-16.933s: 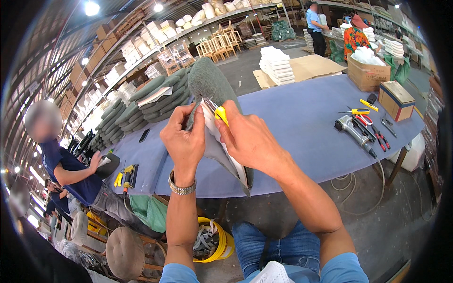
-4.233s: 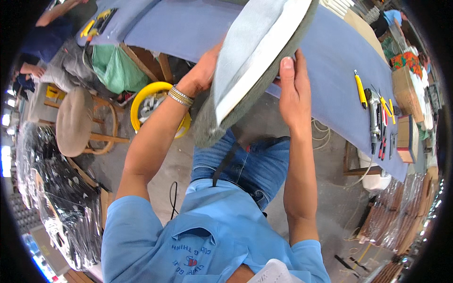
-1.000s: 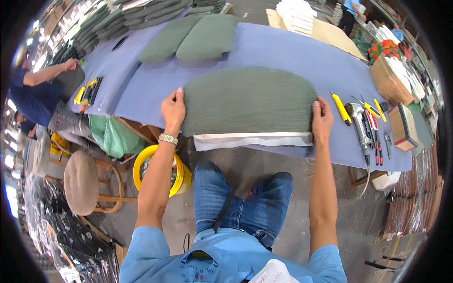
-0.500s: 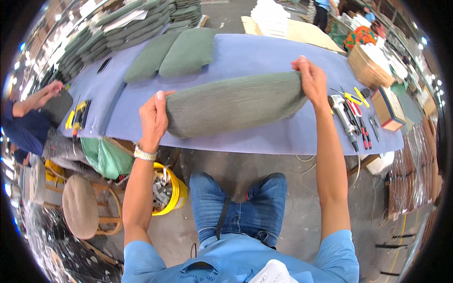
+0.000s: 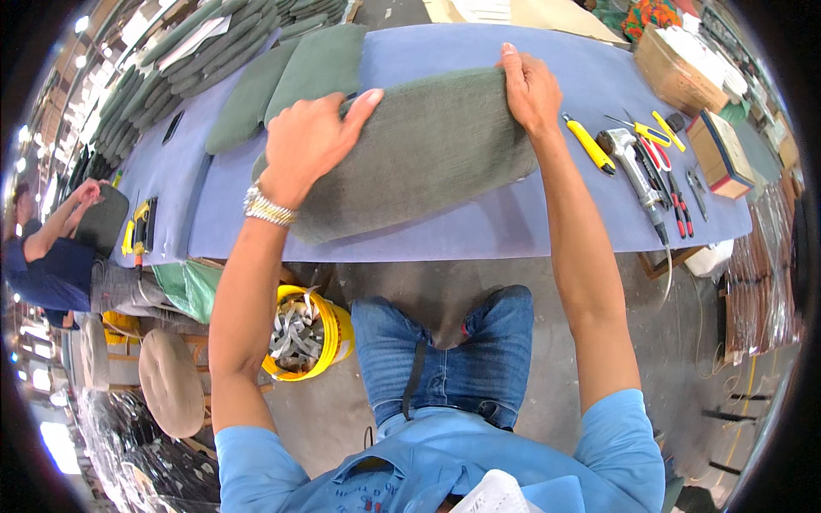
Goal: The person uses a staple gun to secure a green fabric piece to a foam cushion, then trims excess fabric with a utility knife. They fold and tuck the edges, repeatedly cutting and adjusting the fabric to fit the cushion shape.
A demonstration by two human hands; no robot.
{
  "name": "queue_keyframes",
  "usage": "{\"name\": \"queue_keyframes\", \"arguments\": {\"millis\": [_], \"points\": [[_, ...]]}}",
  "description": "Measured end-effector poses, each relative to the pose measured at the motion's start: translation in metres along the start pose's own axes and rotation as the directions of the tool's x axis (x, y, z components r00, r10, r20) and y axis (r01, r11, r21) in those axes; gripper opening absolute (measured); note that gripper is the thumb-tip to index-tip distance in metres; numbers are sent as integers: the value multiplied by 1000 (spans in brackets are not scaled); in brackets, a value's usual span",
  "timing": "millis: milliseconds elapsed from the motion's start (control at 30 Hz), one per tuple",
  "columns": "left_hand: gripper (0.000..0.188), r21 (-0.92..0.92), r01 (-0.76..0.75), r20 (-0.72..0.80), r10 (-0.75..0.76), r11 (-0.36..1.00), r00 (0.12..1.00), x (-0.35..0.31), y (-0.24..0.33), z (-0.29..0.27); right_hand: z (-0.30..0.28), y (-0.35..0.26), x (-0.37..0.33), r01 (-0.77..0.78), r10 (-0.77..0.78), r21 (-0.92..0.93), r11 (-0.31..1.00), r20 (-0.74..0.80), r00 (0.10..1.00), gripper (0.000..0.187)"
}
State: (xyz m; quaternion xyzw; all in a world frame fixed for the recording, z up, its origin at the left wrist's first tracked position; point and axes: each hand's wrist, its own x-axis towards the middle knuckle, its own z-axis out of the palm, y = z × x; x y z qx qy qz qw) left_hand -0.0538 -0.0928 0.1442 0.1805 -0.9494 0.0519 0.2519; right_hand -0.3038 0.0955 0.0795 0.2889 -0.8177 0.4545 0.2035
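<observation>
A grey-green upholstered seat cushion (image 5: 419, 158) is held up, tilted, over the blue-covered table (image 5: 410, 248). My left hand (image 5: 312, 141), a metal watch on its wrist, grips its far left edge with the thumb along the top; the other fingers are partly hidden. My right hand (image 5: 532, 92) clasps the far right corner, thumb on top and fingers curled behind the edge. Beyond my left hand, two similar cushions lie on the table, a front one (image 5: 318, 70) and one to its left (image 5: 248, 98).
To the right lie a yellow-handled tool (image 5: 588, 145), a silver air tool (image 5: 633, 167) with a hose, red-handled pliers (image 5: 678, 205) and a small box (image 5: 718, 154). Stacked cushions (image 5: 214, 60) stand far left. A yellow bucket (image 5: 340, 338) of scraps sits below; a co-worker (image 5: 51, 256) works at left.
My left hand has moved from the cushion's left end onto its far left edge. The cushion has tilted up, showing more of its broad face, and my right hand has shifted farther away.
</observation>
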Motion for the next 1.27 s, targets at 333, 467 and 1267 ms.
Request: {"name": "queue_keyframes", "arguments": {"millis": [333, 467, 1267], "points": [[62, 24, -70, -488, 73, 997, 870, -13, 59, 74, 24, 29, 12, -21, 21, -34, 999, -12, 1000, 61], [67, -11, -134, -443, 115, 991, 889, -47, 81, 96, 27, 28, 20, 110, -113, 45, 993, 48, 992, 55], [76, -395, 590, 160, -579, 705, 799, -94, -116, 99, -70, 70, -67, -356, 291, 274, 893, 252, 923, 70]]}}
